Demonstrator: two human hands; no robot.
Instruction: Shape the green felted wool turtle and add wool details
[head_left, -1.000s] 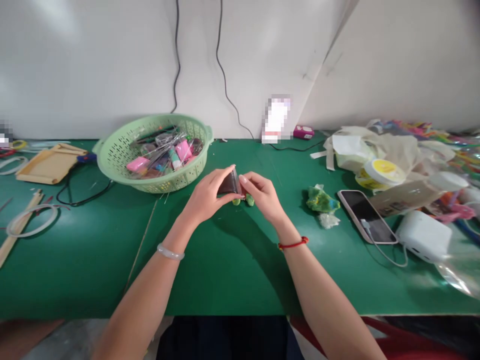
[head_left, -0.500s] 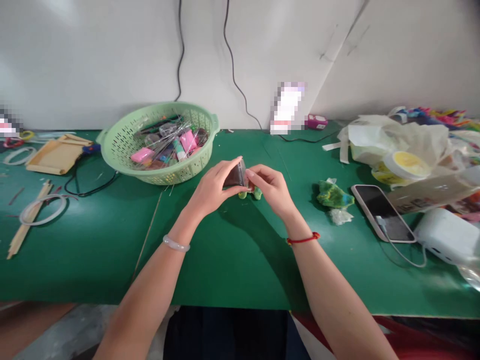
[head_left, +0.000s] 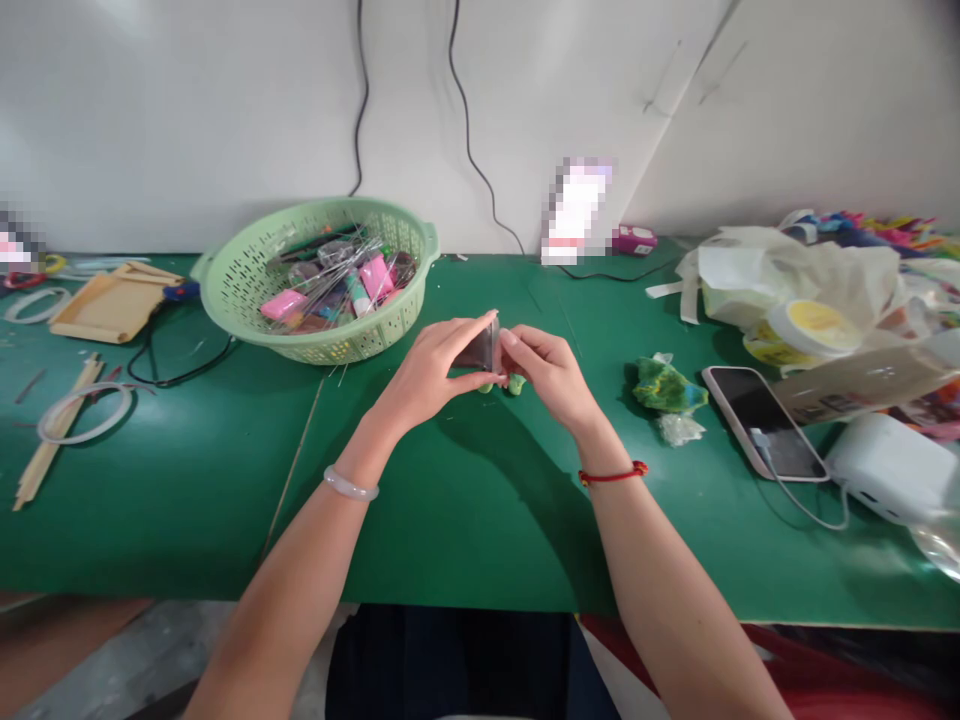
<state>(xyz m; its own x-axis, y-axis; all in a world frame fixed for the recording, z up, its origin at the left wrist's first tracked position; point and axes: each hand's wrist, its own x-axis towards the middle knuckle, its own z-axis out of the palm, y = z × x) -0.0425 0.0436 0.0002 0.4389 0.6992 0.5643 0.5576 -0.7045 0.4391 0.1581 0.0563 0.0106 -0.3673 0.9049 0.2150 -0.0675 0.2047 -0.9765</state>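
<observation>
My left hand (head_left: 426, 370) is closed round a small dark, glossy packet (head_left: 477, 350), with the thumb below and the fingers above it. At the packet's right edge, my right hand (head_left: 549, 372) has thumb and fingertips pinched together. Whether something small lies between those fingertips is hidden. Small light-green lumps (head_left: 516, 384) show just below the packet, partly covered by the hands. Both hands are over the middle of the green table (head_left: 465, 520).
At left stands a green basket (head_left: 322, 350) of pink packets and wires. Wooden sticks (head_left: 56, 440) and a white ring lie farther left. To the right are a green-yellow lump (head_left: 667, 384), a charging phone (head_left: 765, 425), a white box (head_left: 896, 470) and plastic bags (head_left: 757, 270).
My right hand has shifted slightly to the right. The packet's right edge has moved a little the same way. My left hand keeps its hold.
</observation>
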